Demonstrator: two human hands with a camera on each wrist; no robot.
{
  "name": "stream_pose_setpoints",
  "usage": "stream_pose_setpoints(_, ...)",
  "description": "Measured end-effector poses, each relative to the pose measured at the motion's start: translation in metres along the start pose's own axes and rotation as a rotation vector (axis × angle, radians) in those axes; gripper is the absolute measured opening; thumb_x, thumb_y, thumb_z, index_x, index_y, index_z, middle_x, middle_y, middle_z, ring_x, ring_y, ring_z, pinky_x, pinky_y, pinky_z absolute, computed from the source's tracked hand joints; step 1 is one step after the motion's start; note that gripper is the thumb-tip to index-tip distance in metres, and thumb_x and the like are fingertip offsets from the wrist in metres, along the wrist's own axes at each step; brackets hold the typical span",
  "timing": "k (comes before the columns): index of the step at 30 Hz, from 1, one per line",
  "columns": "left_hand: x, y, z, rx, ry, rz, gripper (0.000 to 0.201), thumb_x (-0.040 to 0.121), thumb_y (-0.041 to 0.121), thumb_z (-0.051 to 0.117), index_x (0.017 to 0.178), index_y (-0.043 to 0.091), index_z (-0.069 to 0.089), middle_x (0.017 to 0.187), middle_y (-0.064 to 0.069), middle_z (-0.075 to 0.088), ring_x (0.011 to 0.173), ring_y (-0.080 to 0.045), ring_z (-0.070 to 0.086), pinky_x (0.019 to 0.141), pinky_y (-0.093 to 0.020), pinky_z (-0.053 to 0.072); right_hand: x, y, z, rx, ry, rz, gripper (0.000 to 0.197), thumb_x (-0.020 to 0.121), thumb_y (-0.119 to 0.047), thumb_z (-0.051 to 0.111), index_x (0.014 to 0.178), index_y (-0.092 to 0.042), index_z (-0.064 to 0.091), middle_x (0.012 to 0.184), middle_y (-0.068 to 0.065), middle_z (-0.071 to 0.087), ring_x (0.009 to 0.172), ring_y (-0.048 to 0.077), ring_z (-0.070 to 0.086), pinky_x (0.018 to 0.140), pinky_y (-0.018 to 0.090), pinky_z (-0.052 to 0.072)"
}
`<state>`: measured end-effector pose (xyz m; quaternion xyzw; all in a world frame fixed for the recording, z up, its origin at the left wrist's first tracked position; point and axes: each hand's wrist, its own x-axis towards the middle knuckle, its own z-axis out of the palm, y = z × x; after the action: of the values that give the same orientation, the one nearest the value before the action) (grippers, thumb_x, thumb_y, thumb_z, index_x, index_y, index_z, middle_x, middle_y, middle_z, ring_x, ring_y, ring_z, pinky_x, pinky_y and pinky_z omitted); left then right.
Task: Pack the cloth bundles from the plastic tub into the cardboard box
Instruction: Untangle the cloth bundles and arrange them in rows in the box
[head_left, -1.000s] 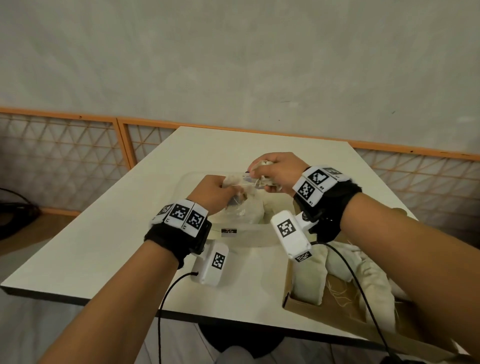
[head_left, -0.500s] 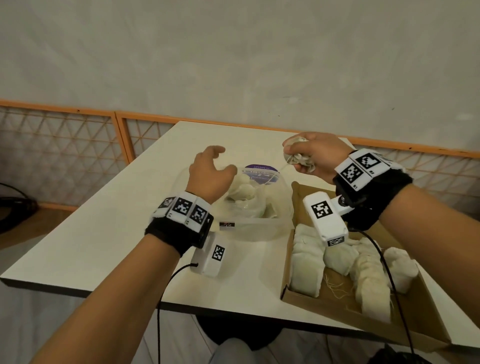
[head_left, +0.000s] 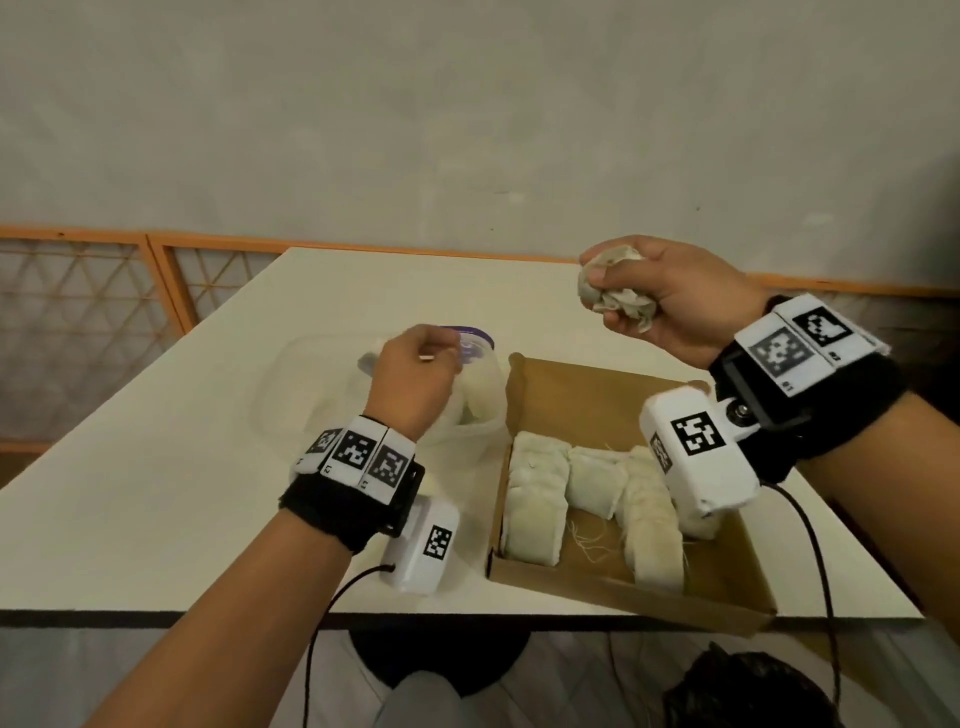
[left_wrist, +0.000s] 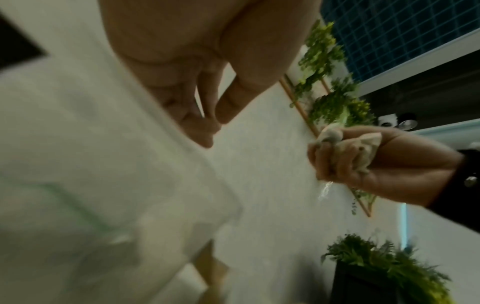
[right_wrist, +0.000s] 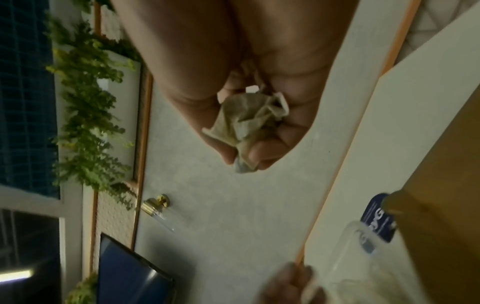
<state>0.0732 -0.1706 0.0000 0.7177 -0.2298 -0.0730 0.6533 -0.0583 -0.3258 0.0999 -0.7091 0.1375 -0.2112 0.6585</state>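
My right hand grips a crumpled off-white cloth bundle in the air above the far end of the cardboard box. The same bundle shows squeezed in the fist in the right wrist view, and again as a bundle in the left wrist view. Several cloth bundles lie side by side in the box. My left hand hovers over the clear plastic tub, fingers loosely curled, holding nothing. More bundles remain in the tub.
The white table carries tub and box; its near edge runs just below the box. An orange-framed lattice fence stands behind the table to the left. A dark bag lies on the floor at bottom right.
My right hand lifted a bundle out of the tub and carried it right and up over the box. My left hand let go inside the tub and rose above it.
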Motion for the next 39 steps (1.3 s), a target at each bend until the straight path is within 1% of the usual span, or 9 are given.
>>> stream_pose_setpoints(3,-0.021,0.029,0.025,-0.273,-0.022,-0.025,0.007,0.094,0.016,0.055,0.094,0.018,0.061,0.101,-0.004,0.066,0.087,-0.014,0.065,0.06,-0.021,0.053,-0.016,0.015,-0.003,-0.167,-0.024,-0.004,0.012,0.084,0.001,0.06,0.087,-0.01,0.063,0.074,0.005,0.061,0.062,0.011,0.06,0.052,0.018,0.049)
stream_pose_setpoints(7,-0.041,0.05,0.068,-0.707,-0.52,-0.404,0.047,0.092,0.052,0.048,0.117,0.013,0.059,0.105,-0.005,0.067,0.096,-0.02,0.065,0.085,-0.04,0.053,-0.026,0.035,0.002,-0.531,-0.118,-0.054,0.041,0.083,-0.005,0.063,0.121,-0.015,0.051,0.101,0.007,0.065,0.088,0.02,0.064,0.075,0.033,0.055)
stream_pose_setpoints(13,-0.056,0.05,0.091,-0.817,-0.691,-0.531,0.045,0.094,0.046,0.046,0.12,0.01,0.056,0.11,-0.009,0.066,0.095,-0.016,0.066,0.079,-0.031,0.056,-0.039,0.056,-0.002,-1.277,-0.156,-0.075,0.076,0.092,-0.035,0.045,0.149,-0.026,-0.004,0.151,0.003,0.03,0.137,0.024,0.027,0.111,0.038,0.019)
stream_pose_setpoints(19,-0.058,0.019,0.079,-0.986,-0.557,-0.594,0.013,0.095,0.019,0.048,0.103,0.016,0.058,0.078,-0.004,0.061,0.06,-0.007,0.058,0.044,-0.012,0.043,-0.071,0.063,-0.044,-0.907,-0.055,-0.014,0.097,0.066,-0.075,0.054,0.145,-0.04,0.009,0.149,-0.004,0.028,0.139,0.017,0.021,0.113,0.045,0.023)
stream_pose_setpoints(26,-0.06,-0.008,0.062,-1.177,-0.494,-0.612,0.009,0.088,0.021,0.053,0.084,0.014,0.056,0.078,-0.002,0.057,0.059,-0.006,0.058,0.044,-0.011,0.042,-0.142,0.133,-0.095,-0.649,0.156,0.331,0.061,0.091,-0.019,0.056,0.144,-0.021,0.026,0.149,0.001,0.034,0.133,0.015,0.036,0.105,0.03,0.036)
stream_pose_setpoints(29,-0.066,-0.013,0.071,-1.21,-0.509,-0.638,0.009,0.086,0.022,0.054,0.081,0.014,0.056,0.077,-0.002,0.06,0.062,-0.008,0.059,0.044,-0.013,0.043,-0.142,0.143,-0.081,-0.379,0.144,0.24,0.038,0.094,-0.002,0.044,0.117,-0.031,0.05,0.123,-0.009,0.058,0.108,0.003,0.057,0.084,0.019,0.051)
stream_pose_setpoints(31,-0.069,-0.016,0.078,-1.214,-0.526,-0.694,0.009,0.083,0.021,0.056,0.078,0.014,0.057,0.079,-0.004,0.06,0.064,-0.009,0.061,0.044,-0.014,0.044,-0.133,0.142,-0.075,-0.379,0.195,0.194,0.037,0.094,-0.003,0.042,0.103,-0.037,0.052,0.11,-0.016,0.058,0.107,0.007,0.057,0.092,0.025,0.048)
stream_pose_setpoints(35,-0.07,-0.02,0.082,-1.174,-0.511,-0.719,0.014,0.08,0.025,0.06,0.074,0.012,0.056,0.082,-0.007,0.057,0.073,-0.013,0.057,0.045,-0.016,0.045,-0.116,0.139,-0.072,-0.441,0.35,0.193,0.036,0.093,-0.007,0.047,0.127,-0.021,0.05,0.132,-0.001,0.051,0.121,0.014,0.047,0.103,0.033,0.04)
stream_pose_setpoints(39,-0.072,-0.017,0.076,-1.248,-0.543,-0.769,0.031,0.087,0.035,0.049,0.076,0.007,0.058,0.082,-0.01,0.057,0.081,-0.02,0.055,0.054,-0.023,0.047,-0.109,0.124,-0.042,-0.405,0.471,-0.088,0.032,0.086,-0.017,0.062,0.116,-0.026,0.055,0.115,-0.007,0.057,0.1,0.005,0.055,0.084,0.014,0.046)
